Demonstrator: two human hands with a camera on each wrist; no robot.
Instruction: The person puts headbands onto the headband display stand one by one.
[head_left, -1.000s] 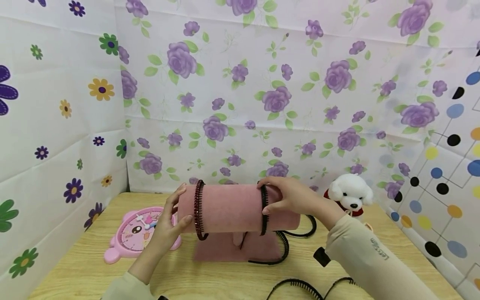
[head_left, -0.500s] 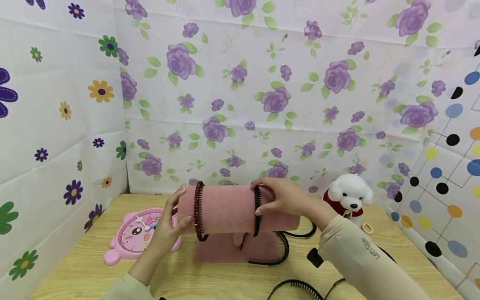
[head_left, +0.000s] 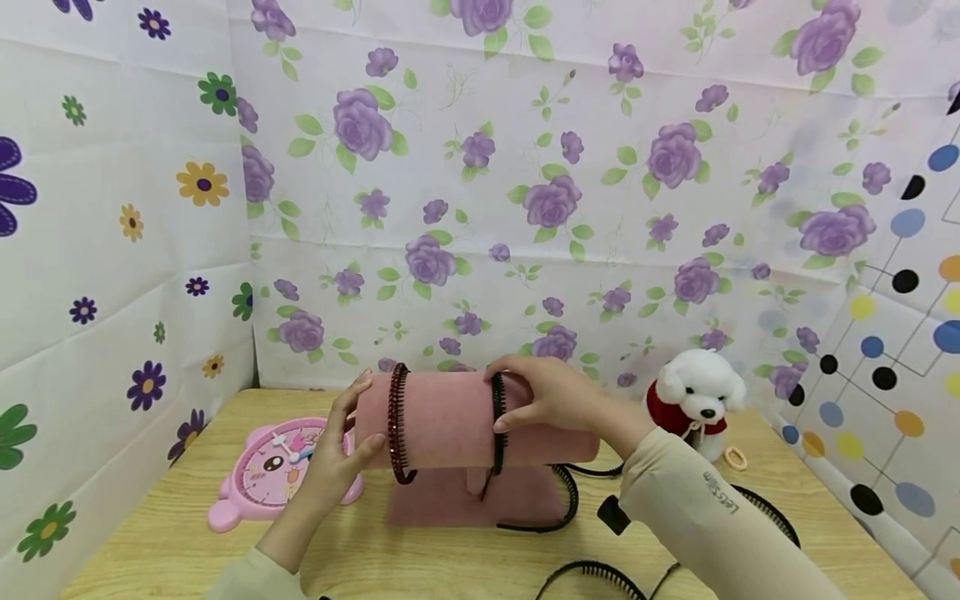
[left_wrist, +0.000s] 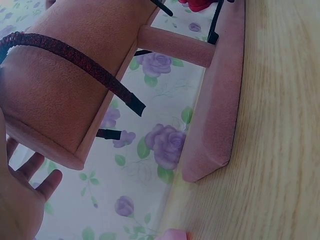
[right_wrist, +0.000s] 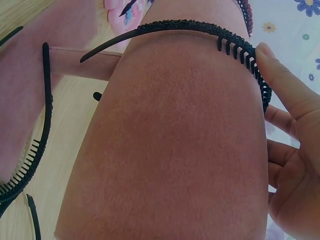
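Observation:
A pink plush headband stand [head_left: 450, 421] holds its padded roll level above a flat base. Round the roll's left end my left hand [head_left: 335, 450] grips, thumb in front and fingers behind. Close to that thumb, a dark red sparkly headband [head_left: 397, 423] sits over the roll. Right of the roll's middle, my right hand [head_left: 551, 396] holds a black toothed headband [head_left: 498, 425] that straddles it. The right wrist view shows the thumb against the black headband's [right_wrist: 195, 25] upper part, its teeth toward the camera. In the left wrist view, the red headband's [left_wrist: 82, 57] tip hangs free.
Several black headbands lie on the wooden table [head_left: 420, 562], including a toothed headband [head_left: 592, 568] at the front. A pink cartoon clock [head_left: 262, 475] is at left. On the right are a white toy dog [head_left: 701, 392] in red and a small beige ring [head_left: 735, 457].
My right hand has slid the black headband leftward along the roll, toward the red one. My left hand keeps its grip on the roll's left end.

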